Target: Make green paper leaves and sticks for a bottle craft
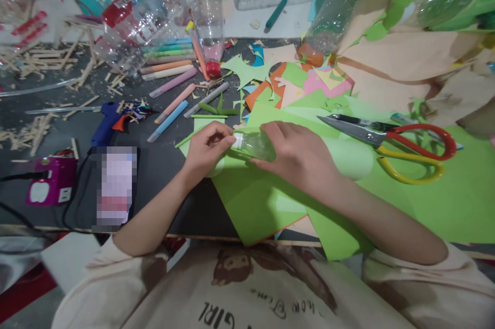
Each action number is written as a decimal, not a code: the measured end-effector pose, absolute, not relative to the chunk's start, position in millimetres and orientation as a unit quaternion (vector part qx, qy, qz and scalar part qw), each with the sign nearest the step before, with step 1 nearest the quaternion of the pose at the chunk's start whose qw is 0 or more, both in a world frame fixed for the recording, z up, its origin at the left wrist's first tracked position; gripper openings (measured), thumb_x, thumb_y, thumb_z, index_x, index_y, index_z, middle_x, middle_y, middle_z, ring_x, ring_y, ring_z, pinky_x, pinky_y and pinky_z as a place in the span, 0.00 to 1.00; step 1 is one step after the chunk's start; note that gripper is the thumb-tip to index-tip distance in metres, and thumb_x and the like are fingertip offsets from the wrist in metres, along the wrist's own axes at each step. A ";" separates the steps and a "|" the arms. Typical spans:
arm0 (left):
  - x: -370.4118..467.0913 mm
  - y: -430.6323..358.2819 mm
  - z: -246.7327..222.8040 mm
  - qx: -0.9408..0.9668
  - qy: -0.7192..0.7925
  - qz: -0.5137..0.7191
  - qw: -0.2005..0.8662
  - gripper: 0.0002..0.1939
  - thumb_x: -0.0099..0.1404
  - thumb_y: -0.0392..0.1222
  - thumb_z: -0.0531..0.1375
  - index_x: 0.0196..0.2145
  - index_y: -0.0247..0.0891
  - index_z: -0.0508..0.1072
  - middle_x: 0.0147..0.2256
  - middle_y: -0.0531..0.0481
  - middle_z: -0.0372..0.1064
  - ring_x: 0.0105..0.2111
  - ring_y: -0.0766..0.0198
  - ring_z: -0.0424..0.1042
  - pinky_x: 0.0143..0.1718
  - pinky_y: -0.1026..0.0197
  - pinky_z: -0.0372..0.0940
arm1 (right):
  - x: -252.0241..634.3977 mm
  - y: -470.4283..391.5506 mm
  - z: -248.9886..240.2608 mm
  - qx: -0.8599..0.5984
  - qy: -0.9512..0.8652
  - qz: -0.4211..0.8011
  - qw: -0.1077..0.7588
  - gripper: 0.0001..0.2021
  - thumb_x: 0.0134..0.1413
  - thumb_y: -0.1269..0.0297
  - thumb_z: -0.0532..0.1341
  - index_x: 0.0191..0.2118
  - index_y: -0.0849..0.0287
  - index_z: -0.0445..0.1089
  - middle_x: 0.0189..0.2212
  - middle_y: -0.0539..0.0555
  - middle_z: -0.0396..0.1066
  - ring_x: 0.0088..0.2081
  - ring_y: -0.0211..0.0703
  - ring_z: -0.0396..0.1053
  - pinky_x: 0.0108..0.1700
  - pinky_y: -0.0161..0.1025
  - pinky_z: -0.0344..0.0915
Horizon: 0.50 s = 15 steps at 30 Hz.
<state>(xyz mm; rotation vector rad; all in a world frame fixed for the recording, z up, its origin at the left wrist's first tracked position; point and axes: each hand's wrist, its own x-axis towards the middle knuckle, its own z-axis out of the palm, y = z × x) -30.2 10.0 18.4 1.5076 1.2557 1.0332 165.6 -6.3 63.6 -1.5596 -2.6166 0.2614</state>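
Observation:
A clear plastic bottle (258, 145) lies on its side between my hands, its neck to the left, with green paper along it. My right hand (299, 152) is wrapped over the bottle's body. At the bottle's neck, my left hand (211, 144) pinches with thumb and forefinger; whether it grips the neck or the green paper there is too small to tell. A pale green rolled sheet (350, 157) extends to the right behind my right hand. Under both lie bright green paper sheets (247, 205). Green leaf-shaped cutouts (218, 107) rest just beyond my left hand.
Large scissors (386, 138) with red and yellow handles lie on the right. On the left are a blue glue gun (104, 122), a phone (116, 184) and a purple power box (52, 182). Chalk-like coloured sticks (174, 104), paper scraps (270, 86) and plastic bottles (207, 9) crowd the back.

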 end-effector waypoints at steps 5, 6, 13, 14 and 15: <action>-30.2 8.8 15.4 0.619 0.503 0.420 0.433 0.25 0.57 0.65 0.64 0.20 0.40 0.70 0.27 0.49 0.71 0.30 0.62 0.69 0.37 0.58 0.65 | 166.5 -6.4 62.6 -0.508 -0.856 0.083 0.038 0.17 0.54 0.55 0.66 0.43 0.62 0.68 0.35 0.61 0.77 0.35 0.53 0.73 0.33 0.40 0.57; -30.3 9.0 14.8 0.619 0.501 0.422 0.433 0.24 0.57 0.64 0.65 0.20 0.40 0.70 0.27 0.49 0.71 0.30 0.62 0.69 0.38 0.57 0.65 | 166.7 -6.4 62.4 -0.509 -0.856 0.083 0.037 0.17 0.54 0.55 0.66 0.43 0.63 0.69 0.35 0.61 0.77 0.35 0.53 0.73 0.33 0.40 0.57; -30.5 10.8 17.0 0.639 0.499 0.403 0.425 0.23 0.60 0.61 0.63 0.19 0.41 0.69 0.28 0.48 0.72 0.32 0.60 0.70 0.38 0.57 0.65 | 167.8 -6.2 64.3 -0.506 -0.857 0.081 0.047 0.17 0.54 0.55 0.66 0.43 0.63 0.68 0.34 0.61 0.77 0.34 0.52 0.73 0.32 0.39 0.56; -30.7 10.6 17.8 0.640 0.497 0.403 0.426 0.23 0.61 0.60 0.62 0.19 0.40 0.69 0.28 0.48 0.72 0.32 0.60 0.70 0.38 0.57 0.65 | 167.9 -6.0 64.9 -0.508 -0.856 0.082 0.045 0.17 0.54 0.55 0.66 0.43 0.63 0.68 0.34 0.61 0.77 0.34 0.52 0.73 0.32 0.39 0.56; -31.1 10.3 18.6 0.640 0.495 0.403 0.428 0.22 0.61 0.59 0.61 0.20 0.40 0.68 0.29 0.48 0.72 0.32 0.59 0.70 0.38 0.57 0.65 | 168.0 -5.8 65.4 -0.511 -0.855 0.083 0.044 0.17 0.54 0.55 0.66 0.43 0.63 0.68 0.35 0.61 0.77 0.34 0.52 0.73 0.32 0.39 0.56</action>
